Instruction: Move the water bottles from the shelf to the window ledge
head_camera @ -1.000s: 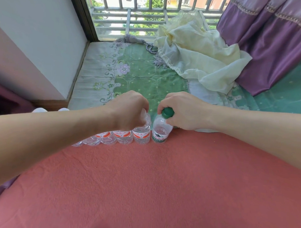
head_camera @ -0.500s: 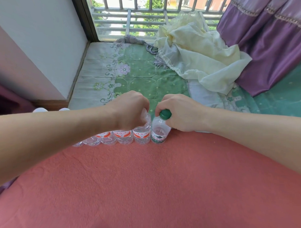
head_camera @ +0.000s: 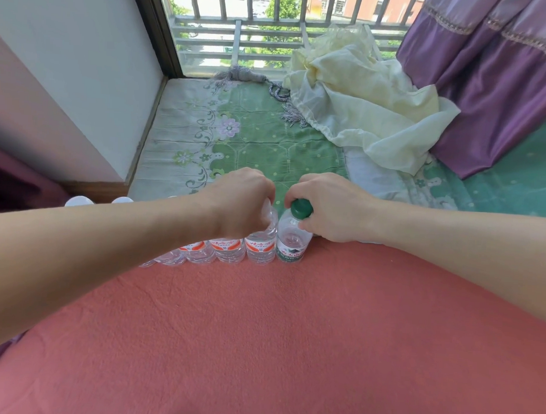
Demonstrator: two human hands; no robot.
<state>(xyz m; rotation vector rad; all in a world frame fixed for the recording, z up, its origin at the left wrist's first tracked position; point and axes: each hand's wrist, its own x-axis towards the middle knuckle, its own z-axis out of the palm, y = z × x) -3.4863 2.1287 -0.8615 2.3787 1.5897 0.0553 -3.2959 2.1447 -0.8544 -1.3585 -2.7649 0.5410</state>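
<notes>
Your left hand (head_camera: pixel 241 202) clasps the orange-label bottle (head_camera: pixel 260 251), your right hand (head_camera: pixel 335 209) the green-capped bottle (head_camera: pixel 292 241) — 2 neck grips, likely for flush placement.

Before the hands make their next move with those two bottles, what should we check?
1. Left hand grips the orange-label bottle by its top: ok.
2. Right hand grips the green-cap bottle by its neck: ok.
3. Both bottles upright: ok.
4. Orange-label bottle's cap on: cannot tell, hidden by the hand.
5. Bare room on the ledge behind them: ok.
6. Bottle bases flat: cannot tell, hidden by the pink cover.
</notes>
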